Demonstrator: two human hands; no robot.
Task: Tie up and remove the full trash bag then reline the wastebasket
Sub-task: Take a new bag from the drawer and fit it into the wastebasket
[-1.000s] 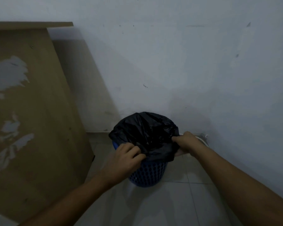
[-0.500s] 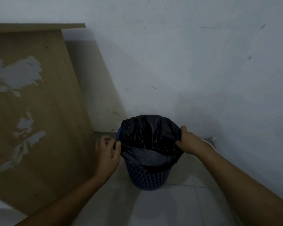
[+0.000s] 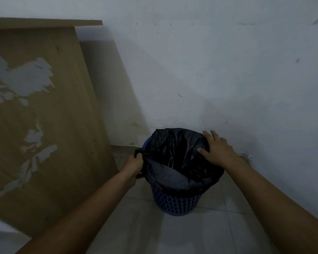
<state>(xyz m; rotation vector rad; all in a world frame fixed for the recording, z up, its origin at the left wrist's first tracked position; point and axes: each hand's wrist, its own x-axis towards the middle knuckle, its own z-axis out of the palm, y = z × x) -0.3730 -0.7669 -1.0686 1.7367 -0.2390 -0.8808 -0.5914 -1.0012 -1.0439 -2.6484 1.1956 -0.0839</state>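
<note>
At the left of the frame a worn wooden panel leans by the wall. Lower centre, a blue perforated wastebasket holds a black trash bag. The left hand is clenched on the bag's edge; the right hand lies spread open on its rim.

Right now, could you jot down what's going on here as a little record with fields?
setting: corner, pale wall, tiled floor
wastebasket: blue, perforated, upright on the floor
trash bag: black, mouth open, draped over the rim
left hand: gripping the bag's left edge
right hand: fingers spread on the bag's right rim
beside it: worn wooden panel to the left
</note>
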